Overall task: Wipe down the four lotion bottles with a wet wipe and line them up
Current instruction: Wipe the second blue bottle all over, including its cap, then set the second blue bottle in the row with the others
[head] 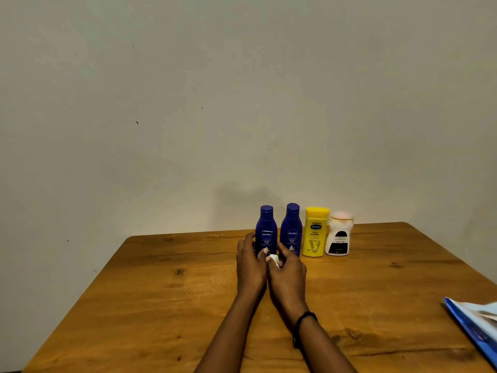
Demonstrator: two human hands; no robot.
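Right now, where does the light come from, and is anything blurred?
Head view: a soft shadow on the wall left of the blue bottles suggests light from the right; the white bottle has a label too blurred to read; the blue packet is cut by the frame edge.

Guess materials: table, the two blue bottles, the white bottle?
Table: wood or wood-look veneer, with visible grain, dark knots and a low satin sheen. I can't tell solid from laminate.
Left blue bottle and right blue bottle: likely opaque plastic, smooth and semi-gloss, with moulded caps and printed labels.
White bottle: probably plastic, with a smooth body and a black label. The cap looks translucent but is blurred.
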